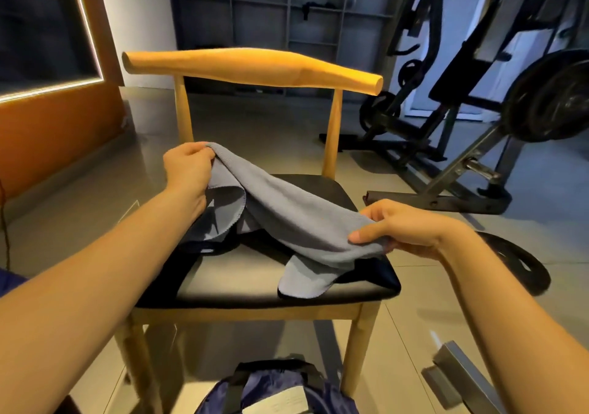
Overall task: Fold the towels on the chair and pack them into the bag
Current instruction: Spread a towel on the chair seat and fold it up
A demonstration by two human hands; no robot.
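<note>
The left hand (188, 166) pinches the far left end of a grey towel (287, 216) above the chair (255, 289) seat. The right hand (401, 227) grips its near right end. A blue bag (274, 391) sits near, below the chair.

Both forearms, on the near side of the chair (255, 66), are bare from wrist to picture edge. The left hand (188, 171) and right hand (404, 225) are bare as well; the right thumbnail is short and plain. Left of the chair's seat, a patch of blue cloth (8, 281) may be clothing.
</note>
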